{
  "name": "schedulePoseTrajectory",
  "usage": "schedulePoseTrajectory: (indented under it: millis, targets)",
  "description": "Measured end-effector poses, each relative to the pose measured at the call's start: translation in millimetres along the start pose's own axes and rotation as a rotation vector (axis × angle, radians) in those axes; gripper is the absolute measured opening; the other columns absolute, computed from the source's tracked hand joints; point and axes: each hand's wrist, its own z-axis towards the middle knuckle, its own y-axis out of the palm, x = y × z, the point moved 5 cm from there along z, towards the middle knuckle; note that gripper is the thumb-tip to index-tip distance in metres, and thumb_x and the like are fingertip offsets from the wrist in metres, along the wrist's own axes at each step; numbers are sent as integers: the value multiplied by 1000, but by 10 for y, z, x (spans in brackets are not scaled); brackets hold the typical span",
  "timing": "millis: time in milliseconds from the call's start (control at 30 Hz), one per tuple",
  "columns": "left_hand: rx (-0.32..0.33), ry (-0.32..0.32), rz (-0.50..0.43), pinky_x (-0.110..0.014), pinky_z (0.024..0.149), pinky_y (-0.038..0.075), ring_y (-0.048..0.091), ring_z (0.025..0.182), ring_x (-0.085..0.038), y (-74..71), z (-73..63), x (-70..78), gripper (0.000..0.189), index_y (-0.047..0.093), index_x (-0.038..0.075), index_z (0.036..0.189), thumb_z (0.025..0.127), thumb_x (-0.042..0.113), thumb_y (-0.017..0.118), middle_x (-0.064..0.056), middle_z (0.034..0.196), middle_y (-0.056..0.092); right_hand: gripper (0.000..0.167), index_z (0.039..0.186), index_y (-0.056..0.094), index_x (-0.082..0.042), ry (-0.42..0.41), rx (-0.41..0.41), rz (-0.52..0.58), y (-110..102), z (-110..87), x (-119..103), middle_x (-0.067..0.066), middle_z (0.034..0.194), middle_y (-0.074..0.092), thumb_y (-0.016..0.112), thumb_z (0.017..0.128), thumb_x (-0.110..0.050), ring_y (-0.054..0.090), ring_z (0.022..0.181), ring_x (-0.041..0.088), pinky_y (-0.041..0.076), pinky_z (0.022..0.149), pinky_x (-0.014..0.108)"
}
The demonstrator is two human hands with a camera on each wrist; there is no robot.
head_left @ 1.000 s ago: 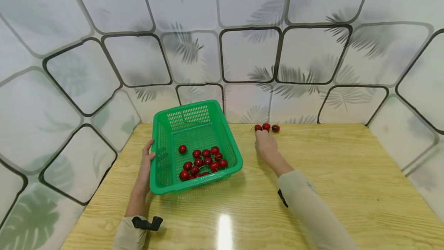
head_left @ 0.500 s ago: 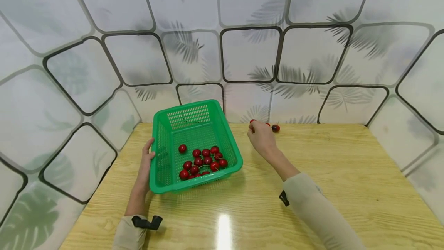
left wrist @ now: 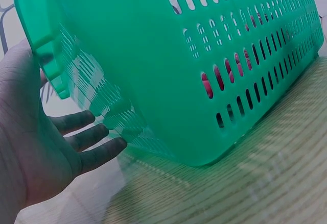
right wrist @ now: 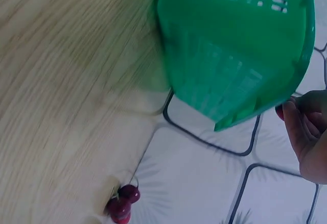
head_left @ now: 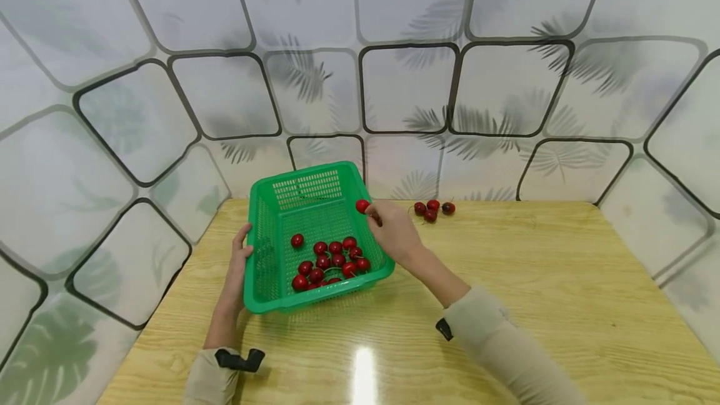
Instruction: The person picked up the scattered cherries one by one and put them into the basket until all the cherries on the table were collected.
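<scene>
My right hand (head_left: pixel 395 230) pinches a red cherry (head_left: pixel 362 206) at its fingertips, over the right rim of a green plastic basket (head_left: pixel 264 302). In the right wrist view, only a dark sliver of that cherry (right wrist: pixel 279 112) shows beside the rim. On the basket's left side, my left hand (head_left: pixel 233 267) holds the rim. The left wrist view shows the hand (left wrist: pixel 46 147) at the rim, several fingers spread along the outer wall. Several cherries (head_left: pixel 339 260) lie in the basket, mostly towards its near right corner; one cherry (head_left: pixel 297 240) sits apart at the left.
A small group of cherries (head_left: pixel 430 216) lies at the back of the wooden table (head_left: pixel 534 280), to the right of the basket. Behind the table's far edge stands a patterned wall (head_left: pixel 407 92).
My right hand has lifted a cherry from the group at the back and carried it left to the basket's rim. The left hand and the basket have stayed in place.
</scene>
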Motion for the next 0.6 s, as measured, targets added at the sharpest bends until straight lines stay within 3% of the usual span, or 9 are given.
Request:
schedulePoseTrajectory:
  millis: [300, 433, 600]
  targets:
    - [-3, 10, 10, -22, 89, 40, 27, 130, -27, -5, 14, -3, 56, 3, 25, 160, 107, 26, 23, -4, 163, 0, 10, 94, 73, 1, -27, -273, -20, 375, -25, -220, 11, 89, 71, 64, 92, 3, 66, 82, 22, 54, 73, 32]
    - [-2, 16, 9, -22, 89, 41, 28, 129, -26, -4, 15, -3, 56, 4, 25, 160, 107, 26, 23, -4, 163, 1, 10, 88, 71, 0, -25, -421, -48, 548, -35, -274, 9, 84, 69, 62, 92, 2, 63, 77, 21, 52, 69, 32]
    - [-1, 18, 11, -22, 89, 41, 27, 130, -25, 4, 8, 0, 56, 3, 25, 160, 107, 25, 23, -4, 163, 0, 14, 85, 70, -3, 34, -602, -66, 734, -60, -280, 5, 80, 67, 59, 92, 4, 59, 71, 15, 48, 63, 26]
